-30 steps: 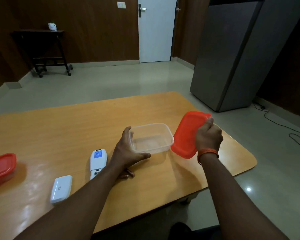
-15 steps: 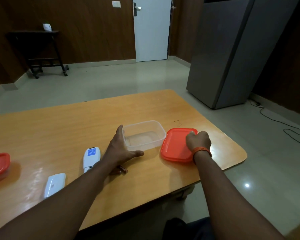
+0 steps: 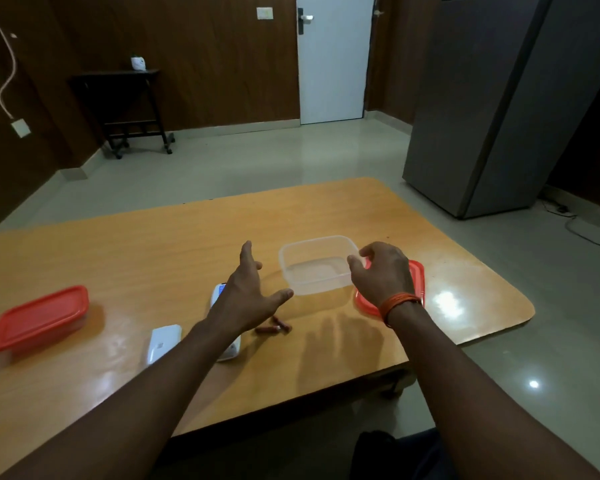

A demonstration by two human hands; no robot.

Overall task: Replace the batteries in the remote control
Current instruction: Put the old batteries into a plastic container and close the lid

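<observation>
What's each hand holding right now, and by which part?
Nothing held. Left hand is open in the air above the remote. Right hand is open beside the clear container, apparently not gripping its rim.

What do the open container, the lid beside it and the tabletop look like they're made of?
Open container: clear, slightly frosted plastic; the table shows through its walls. Lid: opaque orange-red plastic, smooth with a raised rim. Tabletop: wood-grain surface, probably laminate or varnished wood; it is glossy and mirrors the ceiling lights.
</observation>
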